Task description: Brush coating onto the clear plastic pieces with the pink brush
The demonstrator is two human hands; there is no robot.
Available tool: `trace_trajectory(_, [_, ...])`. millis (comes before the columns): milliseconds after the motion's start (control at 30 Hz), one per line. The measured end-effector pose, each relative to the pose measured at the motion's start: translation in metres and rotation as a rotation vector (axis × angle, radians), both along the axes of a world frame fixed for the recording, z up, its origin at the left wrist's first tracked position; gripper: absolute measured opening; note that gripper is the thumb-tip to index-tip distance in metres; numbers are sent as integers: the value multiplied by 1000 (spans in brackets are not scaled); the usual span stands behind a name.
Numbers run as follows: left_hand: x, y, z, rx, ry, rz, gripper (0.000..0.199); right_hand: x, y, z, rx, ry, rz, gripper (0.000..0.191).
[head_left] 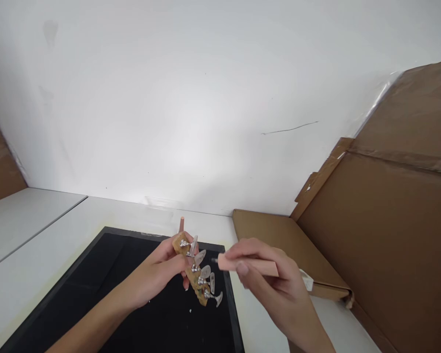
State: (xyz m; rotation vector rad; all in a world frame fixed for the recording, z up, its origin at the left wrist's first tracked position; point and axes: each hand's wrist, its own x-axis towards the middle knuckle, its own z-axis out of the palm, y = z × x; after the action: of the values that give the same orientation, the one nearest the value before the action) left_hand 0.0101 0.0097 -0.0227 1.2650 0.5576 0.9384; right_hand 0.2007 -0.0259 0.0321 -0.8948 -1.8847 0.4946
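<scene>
My left hand (158,274) is closed around a tan, narrow strip (191,272), held tilted above the black mat. Several clear nail-shaped pieces (205,272) stand out from it on small silvery metal holders. Behind the strip, a short pinkish stick end (182,224) pokes up by the left fingers. Between the thumb and fingers of my right hand (272,284) is a thick pale pink pen-like tool (248,265). Its thin dark tip points left at the clear pieces, apart from them.
A black mat (132,245) with a grey border lies on the white table (59,245). At the right are a flat cardboard box (279,235), a small white item (306,280) and a tall cardboard panel (397,235). A white wall rises behind.
</scene>
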Motion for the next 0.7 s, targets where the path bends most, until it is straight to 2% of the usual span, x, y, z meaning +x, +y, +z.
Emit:
trace_trajectory(67, [0,-1,1,16,-2,-4,2,0,0,0,-19,-18,59,14])
trace_trajectory(100, [1,-1,1,27,0,-3,2,0,0,-1,-24,-39,39,15])
trace_trajectory(233, [1,-6,6,57,17,7,7,1,4,-1,-11,-56,-168,16])
trace_trajectory(300, [1,-6,8,65,27,21,9,3,3,0,-9,-18,-136,17])
trace_trajectory(433, [1,-6,9,83,38,31,9,5,2,0,-36,-19,83,15])
trace_trajectory(500, [1,-7,8,88,44,23,8,5,3,-1,-41,-54,33,15])
trace_trajectory(600, [0,-8,5,87,46,16,7,6,6,-2,-46,-46,-159,16])
trace_trajectory(633, [0,-8,5,87,43,16,7,7,7,-2,-48,-32,-168,16])
trace_trajectory(700, [0,-7,5,87,44,13,7,6,7,-2,-43,-7,-73,16])
